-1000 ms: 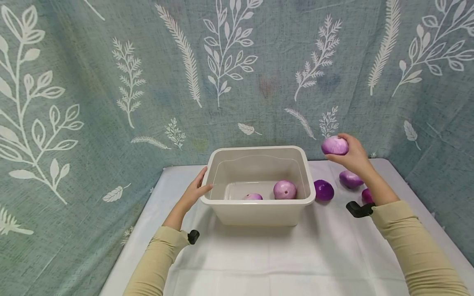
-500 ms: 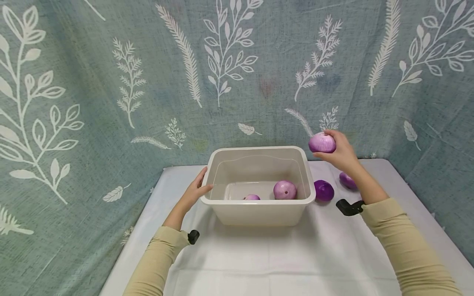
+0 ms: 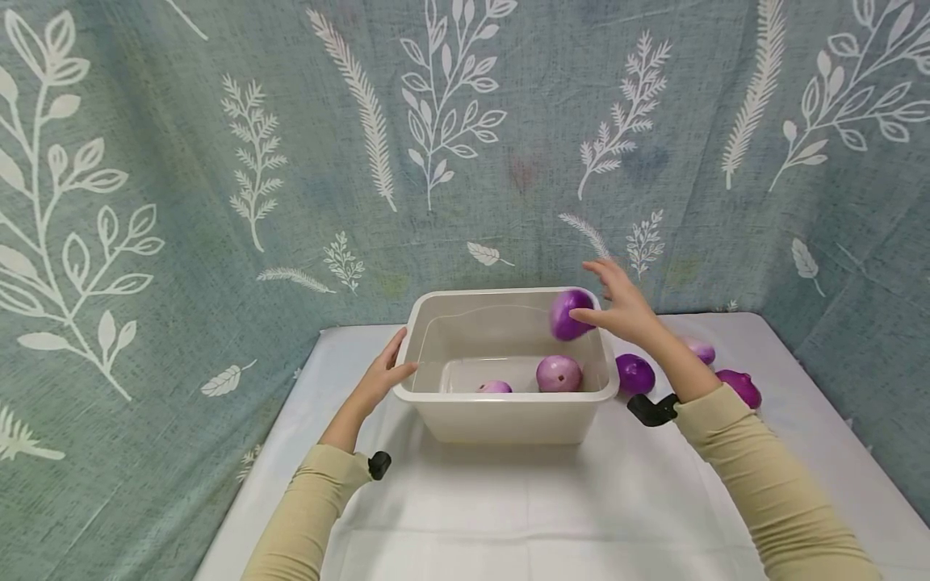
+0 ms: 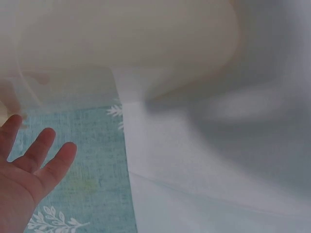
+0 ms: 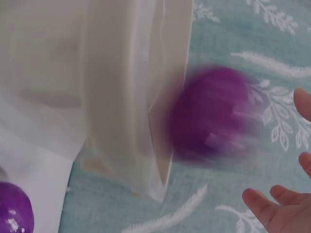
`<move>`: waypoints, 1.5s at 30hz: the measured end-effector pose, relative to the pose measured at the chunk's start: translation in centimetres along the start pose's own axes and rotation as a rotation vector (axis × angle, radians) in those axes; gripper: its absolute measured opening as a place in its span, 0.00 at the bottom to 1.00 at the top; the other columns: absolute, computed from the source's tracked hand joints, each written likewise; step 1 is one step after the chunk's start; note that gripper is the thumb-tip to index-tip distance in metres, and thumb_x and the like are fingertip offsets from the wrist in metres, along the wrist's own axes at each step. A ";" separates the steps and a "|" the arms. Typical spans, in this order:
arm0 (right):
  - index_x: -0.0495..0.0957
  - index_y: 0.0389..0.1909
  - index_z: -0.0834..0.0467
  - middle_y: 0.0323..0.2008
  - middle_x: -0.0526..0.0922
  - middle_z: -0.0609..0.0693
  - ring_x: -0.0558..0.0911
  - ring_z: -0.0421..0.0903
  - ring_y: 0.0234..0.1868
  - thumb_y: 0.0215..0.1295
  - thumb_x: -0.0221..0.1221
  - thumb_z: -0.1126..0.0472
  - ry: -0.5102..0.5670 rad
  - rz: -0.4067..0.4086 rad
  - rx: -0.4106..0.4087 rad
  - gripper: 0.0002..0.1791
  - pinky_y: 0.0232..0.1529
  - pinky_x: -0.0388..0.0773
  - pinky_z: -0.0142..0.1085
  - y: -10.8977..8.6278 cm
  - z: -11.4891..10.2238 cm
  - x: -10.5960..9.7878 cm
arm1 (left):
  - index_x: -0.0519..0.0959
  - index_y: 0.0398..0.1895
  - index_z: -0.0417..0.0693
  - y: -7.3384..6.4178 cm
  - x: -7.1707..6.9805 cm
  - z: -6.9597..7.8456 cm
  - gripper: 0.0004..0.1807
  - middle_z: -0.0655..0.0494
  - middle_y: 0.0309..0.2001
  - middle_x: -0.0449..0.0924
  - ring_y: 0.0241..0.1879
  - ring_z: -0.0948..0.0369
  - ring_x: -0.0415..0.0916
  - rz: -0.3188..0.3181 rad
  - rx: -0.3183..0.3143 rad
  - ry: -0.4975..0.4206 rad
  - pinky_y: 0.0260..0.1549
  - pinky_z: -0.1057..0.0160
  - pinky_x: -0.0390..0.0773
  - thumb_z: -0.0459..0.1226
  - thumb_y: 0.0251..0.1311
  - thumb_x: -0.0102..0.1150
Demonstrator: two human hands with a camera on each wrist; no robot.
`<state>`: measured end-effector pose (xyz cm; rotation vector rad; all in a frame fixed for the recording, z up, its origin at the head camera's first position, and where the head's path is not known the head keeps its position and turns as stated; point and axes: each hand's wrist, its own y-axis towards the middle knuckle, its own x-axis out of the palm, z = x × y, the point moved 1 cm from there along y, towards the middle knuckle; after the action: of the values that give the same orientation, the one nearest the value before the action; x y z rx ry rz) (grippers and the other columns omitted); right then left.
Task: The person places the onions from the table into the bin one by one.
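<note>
A beige plastic bin (image 3: 501, 420) stands on the white-covered table. My left hand (image 3: 379, 378) rests at its left rim, thumb over the edge and the other fingers extended along the outside. My right hand (image 3: 626, 311) is above the bin's right rim, fingers spread. A purple onion (image 3: 569, 318) is in the air inside the bin's mouth; the right wrist view shows this onion (image 5: 214, 116) blurred and apart from the fingertips (image 5: 255, 198). Inside the bin lie a pale purple onion (image 3: 559, 374) and another onion (image 3: 495, 387), partly hidden by the front wall.
Right of the bin, a dark purple onion (image 3: 635, 374), a paler one (image 3: 699, 349) partly behind the right arm, and a magenta one (image 3: 739, 388) lie on the table (image 3: 538, 508). A green leaf-patterned cloth (image 3: 523, 161) hangs behind.
My right hand has moved left from beside the bin to over it, and has let go of the onion, which has dropped below the fingers. My left hand has stayed put.
</note>
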<state>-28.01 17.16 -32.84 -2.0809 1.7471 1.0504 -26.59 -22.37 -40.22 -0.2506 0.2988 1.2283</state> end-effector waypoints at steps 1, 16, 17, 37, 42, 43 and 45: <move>0.52 0.68 0.61 0.70 0.46 0.63 0.56 0.64 0.65 0.55 0.64 0.57 0.008 -0.014 0.002 0.44 0.61 0.59 0.56 0.0 -0.1 0.2 | 0.37 0.72 0.46 0.0 0.0 0.0 0.39 0.44 0.72 0.37 0.70 0.46 0.41 0.001 -0.002 0.002 0.63 0.42 0.51 0.34 0.64 0.45; 0.52 0.69 0.60 0.66 0.55 0.64 0.59 0.66 0.63 0.59 0.61 0.55 0.022 0.022 0.047 0.41 0.59 0.60 0.58 -1.0 2.8 -1.1 | 0.37 0.73 0.46 0.1 0.0 -0.2 0.40 0.43 0.72 0.38 0.70 0.46 0.43 0.010 -0.007 0.011 0.62 0.42 0.52 0.35 0.64 0.47; 0.51 0.69 0.60 0.67 0.54 0.64 0.59 0.66 0.63 0.59 0.60 0.55 0.022 0.025 0.063 0.41 0.59 0.60 0.58 -1.1 3.2 -1.2 | 0.37 0.73 0.46 0.1 0.0 -0.2 0.40 0.43 0.72 0.38 0.70 0.46 0.43 0.011 -0.008 0.008 0.62 0.42 0.52 0.35 0.64 0.47; 0.46 0.69 0.65 0.67 0.50 0.70 0.55 0.70 0.63 0.61 0.57 0.50 0.030 -0.026 0.251 0.44 0.58 0.58 0.62 -4.1 10.9 -0.4 | 0.36 0.73 0.46 0.1 0.0 -0.1 0.40 0.44 0.72 0.37 0.70 0.46 0.41 0.010 -0.012 -0.004 0.63 0.42 0.50 0.34 0.64 0.46; 0.48 0.68 0.68 0.65 0.51 0.72 0.56 0.72 0.62 0.59 0.58 0.53 0.023 -0.009 0.268 0.43 0.55 0.61 0.63 -4.7 12.7 0.7 | 0.37 0.73 0.47 0.0 0.0 -0.1 0.40 0.44 0.72 0.37 0.70 0.47 0.41 0.009 -0.014 0.002 0.64 0.43 0.50 0.34 0.64 0.47; 0.48 0.68 0.69 0.65 0.52 0.72 0.56 0.72 0.62 0.59 0.58 0.54 0.024 -0.005 0.266 0.43 0.55 0.61 0.63 -4.8 13.0 1.0 | 0.37 0.73 0.47 0.0 0.0 0.0 0.40 0.44 0.72 0.37 0.70 0.47 0.40 0.007 -0.014 0.002 0.64 0.43 0.50 0.34 0.64 0.47; 0.49 0.67 0.70 0.65 0.52 0.72 0.57 0.73 0.61 0.58 0.59 0.54 0.020 0.001 0.260 0.43 0.55 0.61 0.63 -5.0 13.6 1.4 | 0.37 0.73 0.47 0.0 0.0 0.0 0.40 0.44 0.72 0.37 0.70 0.47 0.40 0.009 -0.016 -0.001 0.64 0.43 0.49 0.34 0.64 0.47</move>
<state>-28.43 25.36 -44.82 -1.9359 1.7860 0.7580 -26.61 -22.34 -40.24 -0.2632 0.2898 1.2398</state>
